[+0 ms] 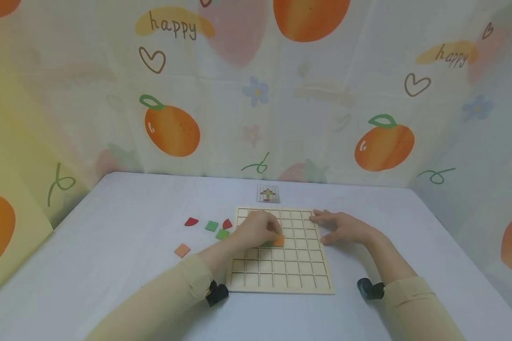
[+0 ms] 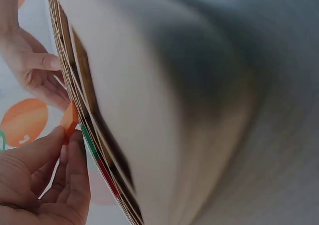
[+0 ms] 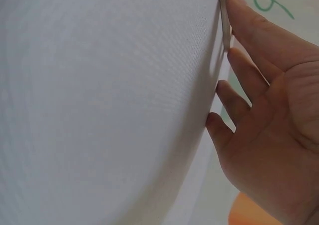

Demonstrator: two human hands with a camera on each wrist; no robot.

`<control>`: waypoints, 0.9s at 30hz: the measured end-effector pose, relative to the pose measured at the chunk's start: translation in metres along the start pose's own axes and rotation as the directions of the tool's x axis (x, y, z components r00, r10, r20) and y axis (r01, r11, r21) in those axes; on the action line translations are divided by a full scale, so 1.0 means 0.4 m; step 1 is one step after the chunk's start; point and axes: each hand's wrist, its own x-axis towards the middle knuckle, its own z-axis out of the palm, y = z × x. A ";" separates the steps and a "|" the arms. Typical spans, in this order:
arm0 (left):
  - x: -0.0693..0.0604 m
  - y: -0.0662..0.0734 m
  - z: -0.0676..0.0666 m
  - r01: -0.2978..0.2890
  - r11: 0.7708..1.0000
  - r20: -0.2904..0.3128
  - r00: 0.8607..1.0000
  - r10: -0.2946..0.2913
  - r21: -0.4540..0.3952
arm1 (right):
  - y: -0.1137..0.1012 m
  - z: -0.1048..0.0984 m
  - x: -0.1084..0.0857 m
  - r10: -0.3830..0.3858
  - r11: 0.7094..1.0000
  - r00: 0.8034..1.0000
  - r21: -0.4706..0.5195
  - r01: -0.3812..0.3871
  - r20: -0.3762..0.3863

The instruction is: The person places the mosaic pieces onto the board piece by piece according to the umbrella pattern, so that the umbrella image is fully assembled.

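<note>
My left hand (image 1: 259,229) is over the middle of a wooden grid board (image 1: 287,282). Between its thumb and fingers it pinches an orange tile (image 1: 278,241), which the left wrist view shows held tilted at the board's surface. Beside that tile, a green piece (image 2: 89,141) and a red piece (image 2: 107,177) lie in the grid, partly hidden from the head view by the hand. My right hand (image 1: 345,228) rests along the board's right edge, fingers spread and loosely extended; thumb and fingertips touch the rim in the right wrist view (image 3: 274,120).
Left of the board lie two red quarter-round pieces (image 1: 191,221), two green tiles (image 1: 211,226) and a light orange tile (image 1: 182,250). A small gridded picture card (image 1: 268,193) with a coloured pattern lies behind the board. A printed curtain (image 1: 307,118) hangs beyond the white table (image 1: 153,199).
</note>
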 end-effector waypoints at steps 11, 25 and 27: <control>-0.002 0.011 0.007 0.016 0.997 0.010 1.000 -0.017 0.069 | -0.002 0.001 -0.001 -0.017 1.000 1.000 0.001 0.017 0.001; -0.001 0.009 0.010 0.016 0.995 -0.003 1.000 -0.016 0.099 | 0.012 0.001 0.002 -0.017 1.000 1.000 0.011 0.017 -0.005; -0.001 0.010 0.010 0.019 0.995 -0.003 1.000 -0.019 0.101 | 0.011 0.001 0.002 -0.016 1.000 1.000 0.009 0.016 -0.006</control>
